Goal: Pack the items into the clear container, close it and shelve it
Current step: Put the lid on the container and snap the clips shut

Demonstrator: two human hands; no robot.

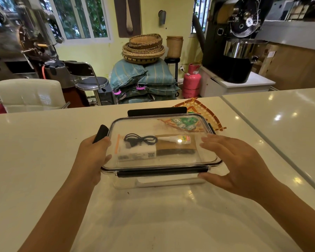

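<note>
A clear container [164, 180] stands on the white table in front of me with its clear lid [144, 124] laid on top. Through the lid I see a black cable [140, 140] on a white box [136, 153], a small white glue bottle [176, 138] on a brown card [176, 146], and a green blister pack [184, 123] at the far right. The near black latch [162, 174] lies down along the front; the far latch [156, 111] and left latch [100, 133] stick up. My left hand [93, 157] grips the container's left side by that latch. My right hand [238, 166] spreads open at the right front corner.
A woven bamboo fan [207, 113] lies on the table behind the container at the right. A second table [280, 117] adjoins on the right. Beyond the far edge stand a white chair [29, 95], stacked sacks [144, 82], a pink gas cylinder [191, 82] and a black roaster [236, 42].
</note>
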